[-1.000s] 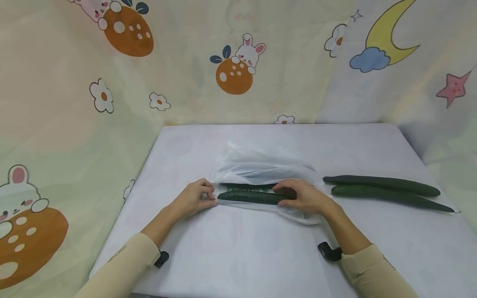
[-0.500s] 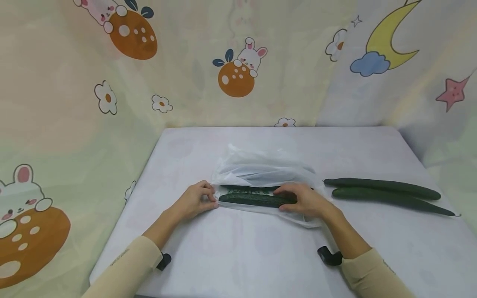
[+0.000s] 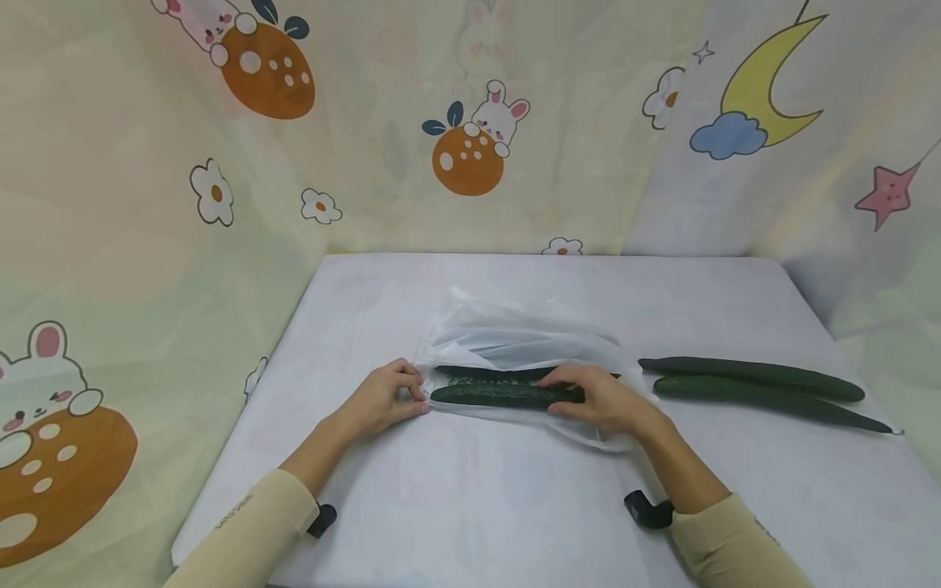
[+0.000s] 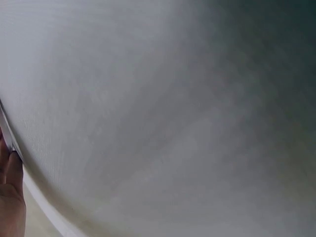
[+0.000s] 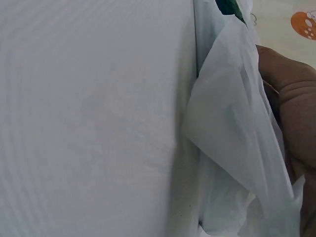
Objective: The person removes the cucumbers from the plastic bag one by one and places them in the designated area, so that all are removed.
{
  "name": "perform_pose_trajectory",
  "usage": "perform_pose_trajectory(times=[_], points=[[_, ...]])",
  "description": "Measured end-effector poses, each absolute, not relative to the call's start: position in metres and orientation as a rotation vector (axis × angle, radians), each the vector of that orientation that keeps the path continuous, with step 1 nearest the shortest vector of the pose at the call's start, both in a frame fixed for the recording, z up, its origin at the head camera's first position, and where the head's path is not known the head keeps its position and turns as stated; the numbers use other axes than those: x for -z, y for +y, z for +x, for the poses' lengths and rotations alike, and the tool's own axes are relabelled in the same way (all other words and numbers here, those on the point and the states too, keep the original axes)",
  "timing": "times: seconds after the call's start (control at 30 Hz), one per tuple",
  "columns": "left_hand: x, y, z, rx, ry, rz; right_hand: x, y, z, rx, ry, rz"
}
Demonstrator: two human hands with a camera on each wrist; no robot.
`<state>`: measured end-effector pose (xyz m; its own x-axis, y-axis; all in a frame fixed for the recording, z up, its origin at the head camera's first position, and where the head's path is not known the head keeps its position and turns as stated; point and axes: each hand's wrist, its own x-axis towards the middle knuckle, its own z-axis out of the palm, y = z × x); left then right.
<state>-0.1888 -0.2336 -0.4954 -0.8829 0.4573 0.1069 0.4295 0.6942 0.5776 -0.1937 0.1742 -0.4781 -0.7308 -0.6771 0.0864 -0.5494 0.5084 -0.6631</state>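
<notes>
A thin white plastic bag [image 3: 529, 343] lies on the table, its near part spread open. Within that opening is a dark green cucumber [image 3: 485, 397], with a second cucumber [image 3: 478, 372] behind it, partly covered by the bag. My right hand [image 3: 603, 400] grips the front cucumber's right end between thumb and fingers. At the bag's left edge, my left hand [image 3: 385, 398] pinches the plastic with bent fingers. The right wrist view has loose bag plastic [image 5: 227, 108] beside my right hand [image 5: 296, 113]. Only part of my left hand [image 4: 12, 202] appears in the left wrist view.
Two long cucumbers, a rear one [image 3: 757, 374] and a front one [image 3: 772, 398], lie side by side right of the bag. The white-covered table [image 3: 470, 506] ends at a printed cloth backdrop [image 3: 375, 122] behind and at both sides.
The head view has shifted slightly. Both hands keep their places on the bag and the front cucumber, with no clear movement of either.
</notes>
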Motion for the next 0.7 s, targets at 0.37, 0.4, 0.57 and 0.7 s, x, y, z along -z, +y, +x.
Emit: perform_pose_trajectory(times=[0.37,0.4,0.57,0.7], points=[[0.494,-0.233,-0.19,-0.969,2.855,0.781,0.469,0.174,-0.193,1.071,2.555,-1.141],[0.494,-0.233,-0.19,-0.966,2.858,0.787,0.468,0.174,-0.192,1.07,2.56,-1.138],[0.492,-0.232,-0.19,-0.947,2.85,0.749,0.464,0.175,-0.19,1.065,2.579,-1.128],[0.491,-0.232,-0.19,-0.932,2.835,0.695,0.463,0.176,-0.19,1.063,2.603,-1.159]])
